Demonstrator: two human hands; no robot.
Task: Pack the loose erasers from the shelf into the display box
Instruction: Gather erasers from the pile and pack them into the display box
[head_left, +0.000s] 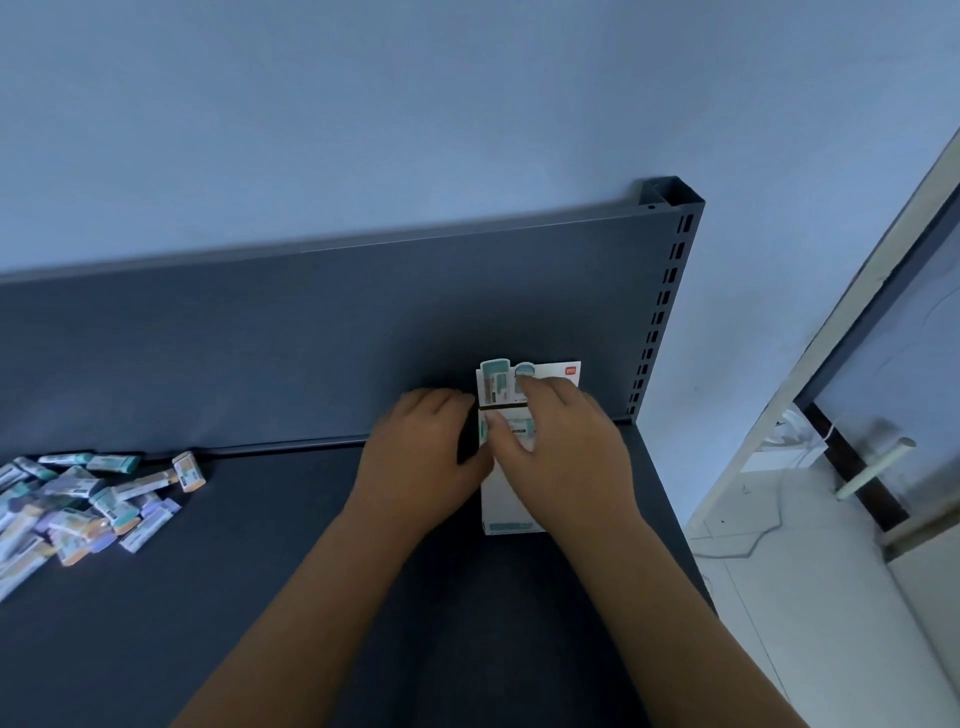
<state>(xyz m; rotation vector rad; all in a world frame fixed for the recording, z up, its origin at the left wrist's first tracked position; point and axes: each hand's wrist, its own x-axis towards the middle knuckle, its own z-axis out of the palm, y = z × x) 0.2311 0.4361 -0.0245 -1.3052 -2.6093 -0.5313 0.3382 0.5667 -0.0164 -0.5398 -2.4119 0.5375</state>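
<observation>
A dark grey metal shelf (311, 571) carries a white cardboard display box (511, 512) directly beneath the left hand (426, 452) and right hand (561, 447). A heap of small paper-sleeved erasers (83, 504) lies well left of both hands.

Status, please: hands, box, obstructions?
Left hand grips display box side. Right hand over eraser in box, grip unclear. Loose erasers piled far left. Nothing blocking.

Mid-frame, the right hand (561, 441) covers most of the display box (511, 512), so we cannot see what lies inside or tell whether its fingers pinch anything. The left hand (421, 447) hides the box's left wall. At the left edge the pile of loose erasers (78, 499) is cut off, and its label print is too small to read. Both forearms leave the bottom edge.
</observation>
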